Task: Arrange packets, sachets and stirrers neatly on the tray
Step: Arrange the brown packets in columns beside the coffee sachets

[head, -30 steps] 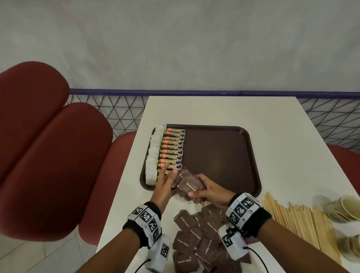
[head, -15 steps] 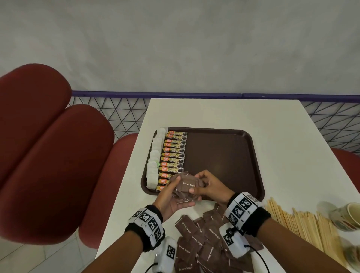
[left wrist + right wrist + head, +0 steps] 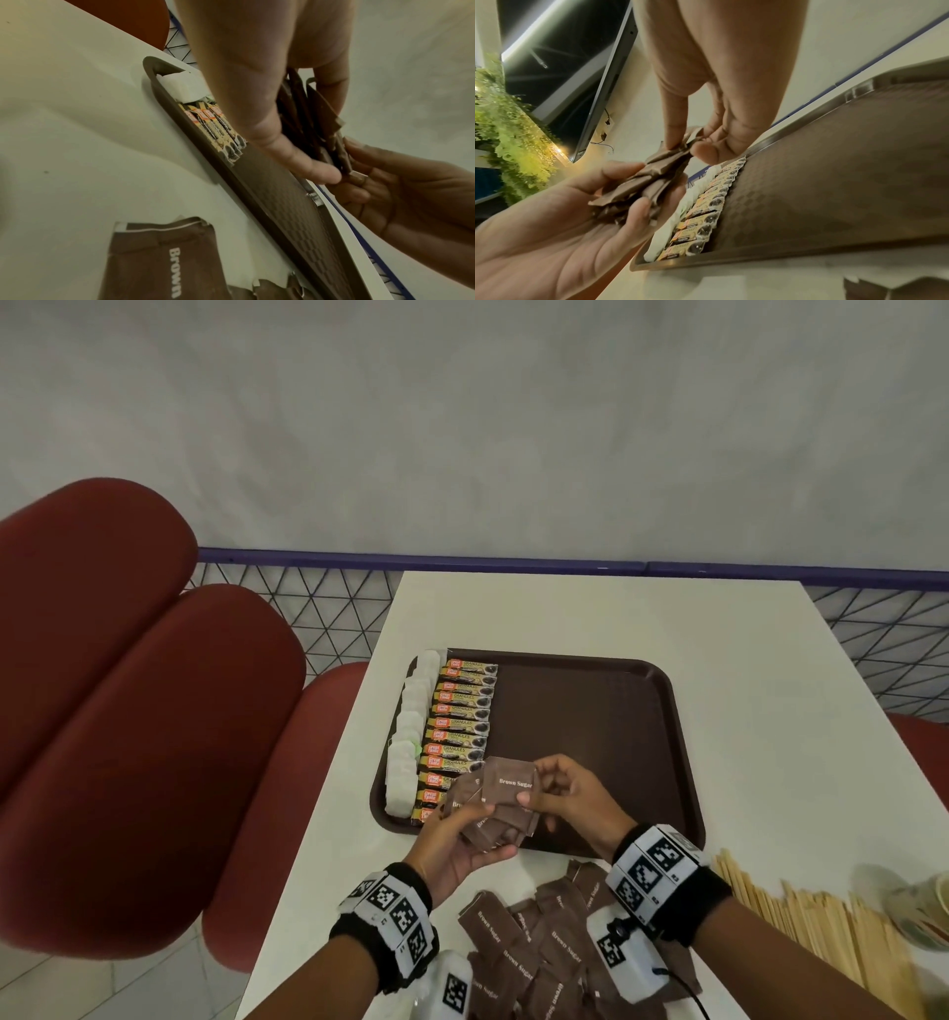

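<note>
A brown tray [image 3: 590, 711] lies on the white table; along its left side run white sachets [image 3: 411, 742] and a row of coffee granule sticks [image 3: 459, 726]. Over the tray's near left corner my left hand [image 3: 457, 839] holds a fanned bunch of brown sugar packets [image 3: 482, 824] in its curled fingers. My right hand [image 3: 560, 793] pinches the top brown sugar packet [image 3: 511, 783] of that bunch between thumb and fingers. In the right wrist view the bunch [image 3: 639, 182] sits between both hands. A loose pile of brown sugar packets [image 3: 539, 947] lies on the table near me.
Wooden stirrers [image 3: 811, 932] lie in a heap at the right front of the table, with paper cups [image 3: 924, 906] beyond them. Red padded seats [image 3: 128, 711] stand to the left. The tray's middle and right part holds nothing.
Both hands lifted the bunch of brown sugar packets slightly and turned it; the right hand now pinches the top packet, its label facing up.
</note>
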Tool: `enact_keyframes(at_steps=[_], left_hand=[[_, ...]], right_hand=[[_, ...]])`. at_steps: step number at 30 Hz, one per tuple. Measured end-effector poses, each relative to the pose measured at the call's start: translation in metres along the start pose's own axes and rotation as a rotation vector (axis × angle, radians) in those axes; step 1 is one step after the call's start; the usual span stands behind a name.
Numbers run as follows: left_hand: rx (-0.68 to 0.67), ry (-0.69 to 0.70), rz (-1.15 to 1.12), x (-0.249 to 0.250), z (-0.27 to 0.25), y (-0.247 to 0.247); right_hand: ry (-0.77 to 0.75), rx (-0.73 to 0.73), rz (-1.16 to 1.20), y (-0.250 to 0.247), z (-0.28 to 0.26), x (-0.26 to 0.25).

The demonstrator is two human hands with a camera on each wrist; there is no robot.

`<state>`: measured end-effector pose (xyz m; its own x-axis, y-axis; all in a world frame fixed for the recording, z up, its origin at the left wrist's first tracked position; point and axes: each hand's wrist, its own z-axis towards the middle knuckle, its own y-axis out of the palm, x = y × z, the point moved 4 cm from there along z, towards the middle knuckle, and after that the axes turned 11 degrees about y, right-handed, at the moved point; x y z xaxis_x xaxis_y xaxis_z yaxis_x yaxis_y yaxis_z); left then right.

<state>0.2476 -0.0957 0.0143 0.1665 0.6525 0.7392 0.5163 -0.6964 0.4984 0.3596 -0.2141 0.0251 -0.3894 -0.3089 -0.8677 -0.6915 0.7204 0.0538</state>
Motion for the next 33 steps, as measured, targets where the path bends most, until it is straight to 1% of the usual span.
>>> enact_keyframes(at_steps=[5,7,13,17,19,22,25,28,30,33], left_hand=[[0.025,0.008,0.027,0.000,0.003,0.000],[0.054,0.017,0.026,0.000,0.005,-0.004],[0.132,0.067,0.069,0.013,0.001,-0.030],[0.168,0.087,0.072,0.025,0.002,-0.051],[0.182,0.100,0.058,0.031,0.004,-0.059],[0.195,0.110,0.049,0.037,0.007,-0.070],[0.174,0.124,0.068,0.042,0.009,-0.078],[0.169,0.138,0.082,0.047,0.010,-0.086],[0.168,0.138,0.085,0.050,0.011,-0.092],[0.169,0.132,0.095,0.054,0.012,-0.098]], right_hand=[[0.029,0.012,-0.020,-0.010,0.003,-0.005],[0.026,0.043,-0.047,-0.015,0.008,-0.012],[-0.015,0.315,-0.084,-0.051,0.052,-0.042],[-0.013,0.455,-0.180,-0.071,0.106,-0.059],[0.020,0.500,-0.247,-0.075,0.132,-0.066],[0.081,0.541,-0.308,-0.076,0.160,-0.074],[0.123,0.575,-0.313,-0.074,0.177,-0.078],[0.167,0.569,-0.339,-0.071,0.190,-0.081],[0.181,0.562,-0.383,-0.068,0.196,-0.081],[0.170,0.610,-0.432,-0.066,0.201,-0.080]])
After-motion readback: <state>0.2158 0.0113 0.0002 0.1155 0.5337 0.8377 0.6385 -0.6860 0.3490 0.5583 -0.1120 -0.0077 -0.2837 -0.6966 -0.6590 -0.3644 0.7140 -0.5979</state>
